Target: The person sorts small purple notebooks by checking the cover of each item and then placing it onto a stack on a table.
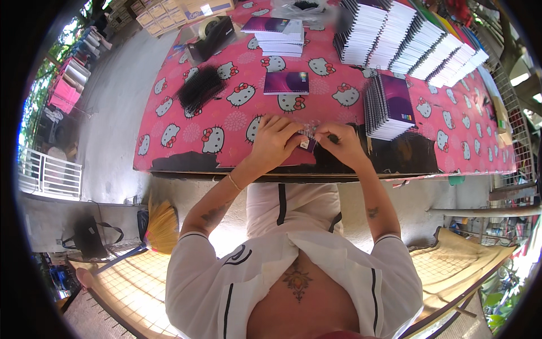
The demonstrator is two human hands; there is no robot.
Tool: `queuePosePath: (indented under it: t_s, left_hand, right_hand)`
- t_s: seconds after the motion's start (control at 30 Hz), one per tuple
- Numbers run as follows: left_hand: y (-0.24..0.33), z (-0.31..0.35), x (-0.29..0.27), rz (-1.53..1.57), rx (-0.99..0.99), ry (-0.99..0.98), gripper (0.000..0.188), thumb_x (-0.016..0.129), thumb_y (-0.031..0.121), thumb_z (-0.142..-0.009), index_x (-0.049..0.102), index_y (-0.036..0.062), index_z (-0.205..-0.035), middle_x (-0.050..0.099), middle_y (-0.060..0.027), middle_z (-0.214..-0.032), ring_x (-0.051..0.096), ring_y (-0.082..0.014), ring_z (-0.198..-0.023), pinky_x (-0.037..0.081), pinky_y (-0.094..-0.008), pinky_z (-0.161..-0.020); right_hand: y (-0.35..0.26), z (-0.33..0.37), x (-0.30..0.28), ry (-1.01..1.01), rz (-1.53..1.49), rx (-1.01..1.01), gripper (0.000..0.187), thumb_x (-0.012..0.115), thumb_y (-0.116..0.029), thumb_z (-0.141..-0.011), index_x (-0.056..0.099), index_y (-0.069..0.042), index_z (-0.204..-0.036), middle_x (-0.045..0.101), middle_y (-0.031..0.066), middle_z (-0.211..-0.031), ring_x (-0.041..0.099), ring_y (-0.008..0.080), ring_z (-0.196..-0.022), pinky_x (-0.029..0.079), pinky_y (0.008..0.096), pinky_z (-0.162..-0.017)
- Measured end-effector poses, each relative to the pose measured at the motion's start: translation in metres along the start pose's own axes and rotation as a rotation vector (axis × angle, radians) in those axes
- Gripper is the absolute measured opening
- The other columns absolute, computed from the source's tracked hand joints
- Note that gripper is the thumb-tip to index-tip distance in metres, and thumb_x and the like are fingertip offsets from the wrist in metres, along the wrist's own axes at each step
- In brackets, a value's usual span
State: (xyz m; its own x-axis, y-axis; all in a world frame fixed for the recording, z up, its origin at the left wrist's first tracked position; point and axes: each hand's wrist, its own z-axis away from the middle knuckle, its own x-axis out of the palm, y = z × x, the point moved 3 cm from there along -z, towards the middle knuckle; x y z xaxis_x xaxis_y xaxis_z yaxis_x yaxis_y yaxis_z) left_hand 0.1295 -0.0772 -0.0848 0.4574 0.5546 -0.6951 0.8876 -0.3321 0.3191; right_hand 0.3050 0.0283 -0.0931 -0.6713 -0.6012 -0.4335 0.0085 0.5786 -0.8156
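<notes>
At the near edge of the table, my left hand is closed on a small purple-covered notebook, most of it hidden under the fingers. My right hand meets it from the other side, thumb and fingers pinched at the notebook's edge. A small dark bit shows by the right fingers, too little to name. Just beyond the hands lies another purple notebook, flat. Left of that rests a heap of black binding coils. To the right stands a stack of coil-bound notebooks with purple covers.
Further back are a pile of notebooks, a black tape dispenser and clear plastic. Several tall notebook stacks fill the far right. The pink patterned table cover is torn at the near edge, baring black surface. A straw broom stands lower left.
</notes>
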Motion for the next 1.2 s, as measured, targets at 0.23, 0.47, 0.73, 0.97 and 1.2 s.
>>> queuePosePath:
  t_s: [0.23,0.47,0.73,0.97,1.2]
  left_hand:
    - [0.023,0.0,0.007,-0.06,0.069,-0.006,0.024,0.073,0.011,-0.081,0.066,0.009,-0.103,0.062,-0.0054,-0.09,0.059,-0.0263,-0.081,0.039,-0.0403,-0.074]
    - [0.034,-0.053,-0.001,0.212,-0.026,0.078,0.023,0.073,0.011,-0.083,0.065,0.0083,-0.104,0.062,-0.0081,-0.09,0.06,-0.0305,-0.083,0.046,-0.0421,-0.071]
    - [0.123,-0.189,0.035,0.649,0.073,0.107,0.022,0.066,0.008,-0.09,0.066,0.0049,-0.112,0.064,-0.013,-0.102,0.065,-0.0292,-0.091,0.052,-0.0388,-0.079]
    - [0.063,-0.24,0.125,0.556,0.038,-0.08,0.032,0.067,0.007,-0.087,0.069,0.0089,-0.119,0.059,-0.0151,-0.112,0.058,-0.0321,-0.104,0.046,-0.0423,-0.092]
    - [0.044,-0.184,0.122,0.261,0.094,0.269,0.031,0.067,0.005,-0.085,0.068,0.0072,-0.116,0.062,-0.0137,-0.115,0.059,-0.0347,-0.103,0.048,-0.0447,-0.089]
  right_hand:
    - [-0.01,0.01,0.011,0.271,0.28,0.028,0.013,0.067,0.001,-0.08,0.058,0.0,-0.089,0.06,0.018,-0.081,0.063,0.0366,-0.074,0.05,0.0402,-0.067]
    - [-0.06,0.028,-0.03,0.581,0.293,-0.14,0.027,0.063,-0.011,-0.095,0.064,0.002,-0.118,0.066,0.0206,-0.116,0.063,0.0364,-0.111,0.048,0.0386,-0.095]
    - [-0.064,0.013,-0.117,0.743,-0.407,-0.025,0.053,0.061,-0.008,-0.099,0.041,0.004,-0.147,0.056,0.0143,-0.136,0.057,0.0159,-0.116,0.048,0.0302,-0.096]
    - [0.001,0.011,-0.206,0.631,0.384,0.285,0.051,0.074,-0.017,-0.086,0.061,0.007,-0.129,0.064,0.015,-0.094,0.061,0.0204,-0.081,0.05,0.0325,-0.076]
    - [0.039,0.023,-0.204,0.535,0.435,0.431,0.056,0.075,-0.026,-0.084,0.062,0.003,-0.13,0.063,0.0192,-0.102,0.065,0.0255,-0.086,0.051,0.0356,-0.082]
